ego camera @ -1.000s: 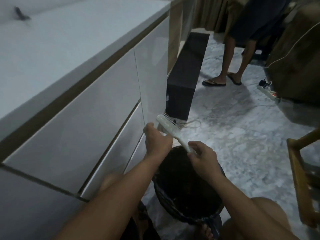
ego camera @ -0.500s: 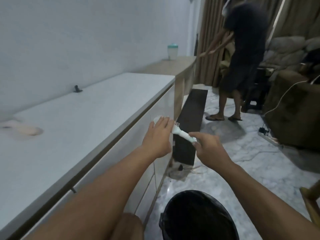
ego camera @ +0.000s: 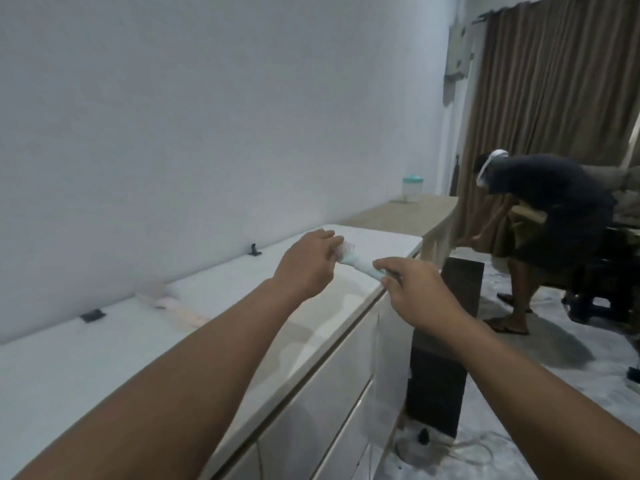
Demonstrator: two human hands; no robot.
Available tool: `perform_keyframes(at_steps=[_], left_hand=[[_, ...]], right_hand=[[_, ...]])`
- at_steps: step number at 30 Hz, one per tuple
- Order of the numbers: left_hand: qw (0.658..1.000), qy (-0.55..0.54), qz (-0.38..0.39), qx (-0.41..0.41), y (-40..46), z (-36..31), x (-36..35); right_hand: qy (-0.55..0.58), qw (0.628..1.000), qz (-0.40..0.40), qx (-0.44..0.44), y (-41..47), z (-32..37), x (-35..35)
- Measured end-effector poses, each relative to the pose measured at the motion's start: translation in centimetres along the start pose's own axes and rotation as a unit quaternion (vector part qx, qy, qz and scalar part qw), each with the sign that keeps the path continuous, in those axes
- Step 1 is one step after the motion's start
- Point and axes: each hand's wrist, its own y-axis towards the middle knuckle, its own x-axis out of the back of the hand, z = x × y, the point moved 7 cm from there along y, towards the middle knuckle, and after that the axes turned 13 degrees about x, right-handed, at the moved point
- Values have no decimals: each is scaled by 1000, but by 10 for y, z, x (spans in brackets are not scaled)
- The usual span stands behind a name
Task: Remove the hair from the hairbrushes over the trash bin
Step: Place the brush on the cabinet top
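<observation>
1. The right hand is closed around the handle of the pale hairbrush; the left hand curls its fingers on the bristle head.
2. The brush is held in the air above the white cabinet top, beside a plain white wall.
3. A pink hairbrush lies blurred on that top; a second person bends near brown curtains.
4. Half a second ago the trash bin was visible below; now it is out of view, and the hands are higher.

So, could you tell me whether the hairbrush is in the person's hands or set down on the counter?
In hand: the right hand grips the hairbrush handle, the left hand is at the bristles.
</observation>
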Motion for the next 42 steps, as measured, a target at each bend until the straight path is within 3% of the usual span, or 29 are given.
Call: perform_keyframes(at_steps=[13,21,32,42], left_hand=[[977,13,24,211,13,191,61],[956,34,69,284,10,264,59],[943,93,160,275,5,286,34],[949,141,153,238,-4,291,28]], right_hand=[[28,992,95,82,94,95,-140],[23,986,138,90,117,117,-211],[10,984,142,105,127,120,-245],[-3,983,156,96,123,115,-255]])
